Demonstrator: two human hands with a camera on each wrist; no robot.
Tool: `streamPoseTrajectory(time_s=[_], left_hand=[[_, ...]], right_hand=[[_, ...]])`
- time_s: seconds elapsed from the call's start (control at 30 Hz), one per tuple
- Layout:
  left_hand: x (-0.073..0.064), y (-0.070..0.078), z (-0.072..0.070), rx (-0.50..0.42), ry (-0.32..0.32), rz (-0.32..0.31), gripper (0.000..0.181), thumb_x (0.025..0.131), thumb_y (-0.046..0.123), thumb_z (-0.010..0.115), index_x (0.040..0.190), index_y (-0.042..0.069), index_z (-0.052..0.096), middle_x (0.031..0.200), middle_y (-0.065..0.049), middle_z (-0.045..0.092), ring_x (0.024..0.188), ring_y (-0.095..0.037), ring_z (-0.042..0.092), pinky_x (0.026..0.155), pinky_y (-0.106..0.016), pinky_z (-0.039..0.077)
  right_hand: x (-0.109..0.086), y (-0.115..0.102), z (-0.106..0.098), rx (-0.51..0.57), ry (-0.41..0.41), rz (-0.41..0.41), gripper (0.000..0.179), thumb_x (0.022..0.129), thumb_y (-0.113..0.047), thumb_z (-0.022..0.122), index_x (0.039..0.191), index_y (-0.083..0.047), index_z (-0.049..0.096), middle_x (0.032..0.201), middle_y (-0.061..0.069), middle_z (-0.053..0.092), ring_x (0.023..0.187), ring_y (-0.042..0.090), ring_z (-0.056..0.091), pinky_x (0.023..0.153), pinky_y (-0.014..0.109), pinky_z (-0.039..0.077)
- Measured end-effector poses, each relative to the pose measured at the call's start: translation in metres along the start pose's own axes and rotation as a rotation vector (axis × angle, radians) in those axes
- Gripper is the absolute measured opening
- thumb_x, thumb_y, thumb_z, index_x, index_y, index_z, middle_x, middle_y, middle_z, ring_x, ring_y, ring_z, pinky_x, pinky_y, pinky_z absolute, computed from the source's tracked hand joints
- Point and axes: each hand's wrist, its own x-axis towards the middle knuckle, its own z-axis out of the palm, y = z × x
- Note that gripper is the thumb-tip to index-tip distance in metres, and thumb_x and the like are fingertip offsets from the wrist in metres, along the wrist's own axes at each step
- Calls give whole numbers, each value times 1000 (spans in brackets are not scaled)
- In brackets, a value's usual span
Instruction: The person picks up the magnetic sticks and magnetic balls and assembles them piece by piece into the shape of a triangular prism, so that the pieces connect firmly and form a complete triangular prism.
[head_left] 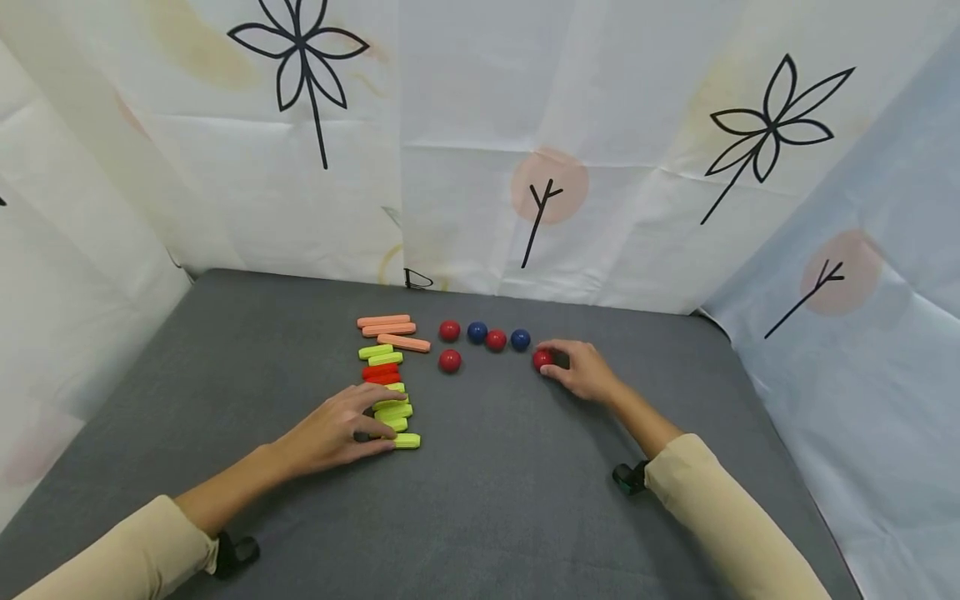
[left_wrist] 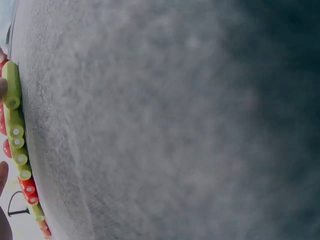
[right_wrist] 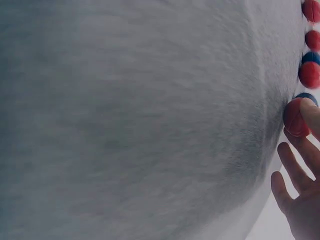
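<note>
At the near end of a column of short ridged sticks, my left hand (head_left: 341, 429) pinches the end of a yellow-green stick (head_left: 407, 441) between thumb and finger. Its other fingers hover over more yellow-green sticks (head_left: 393, 412), hiding parts of them. In the left wrist view the pinched stick (left_wrist: 12, 86) shows at the left edge with a fingertip against it. My right hand (head_left: 585, 372) holds a red ball (head_left: 542, 359) between thumb and fingertips, at the right end of a row of balls. The right wrist view shows that red ball (right_wrist: 296, 117) under the thumb, other fingers spread.
Farther up the column lie red sticks (head_left: 381, 372), two yellow-green ones (head_left: 376, 352) and salmon sticks (head_left: 383, 321). Between the hands are red balls (head_left: 450, 361) and blue balls (head_left: 521, 339). Patterned white cloth (head_left: 465, 208) walls in the grey table (head_left: 495, 517).
</note>
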Motion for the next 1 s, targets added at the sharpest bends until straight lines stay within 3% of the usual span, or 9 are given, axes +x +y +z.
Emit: streamPoseTrajectory(time_s=[0.2, 0.43, 0.57, 0.87, 1.0], left_hand=[[3, 1, 2, -11, -18, -21, 29, 75, 26, 88, 103, 21, 80, 133, -12, 60, 123, -27, 54, 95, -57, 47], [11, 3, 12, -12, -53, -35, 25, 81, 25, 84, 105, 22, 79, 131, -8, 60, 123, -24, 52, 98, -54, 44], [22, 7, 19, -27, -43, -47, 24, 82, 25, 83, 105, 21, 79, 130, -7, 60, 121, -23, 52, 97, -53, 45], [54, 20, 37, -122, -39, -209, 22, 85, 26, 81, 105, 18, 79, 130, -5, 61, 123, -21, 50, 100, -49, 44], [68, 23, 44, -133, -35, -243, 21, 85, 25, 81, 104, 17, 80, 128, -6, 62, 121, -21, 52, 99, -47, 45]], right_hand=[[-18, -6, 1, -9, -40, -44, 38, 92, -12, 72, 128, -2, 65, 126, 16, 66, 121, 34, 59, 100, 54, 45], [-35, -14, 4, -7, -58, -102, 38, 91, -12, 73, 127, -2, 65, 125, 14, 67, 116, 33, 61, 97, 55, 46], [-41, -19, 6, 6, -69, -135, 38, 91, -12, 73, 127, -2, 66, 124, 13, 67, 116, 33, 62, 97, 54, 47], [-51, -31, 10, -13, -120, -162, 38, 92, -18, 73, 128, -8, 66, 125, 7, 67, 115, 26, 62, 98, 51, 46], [-54, -37, 13, -7, -136, -162, 39, 93, -21, 72, 129, -9, 65, 125, 7, 67, 113, 24, 62, 97, 52, 46]])
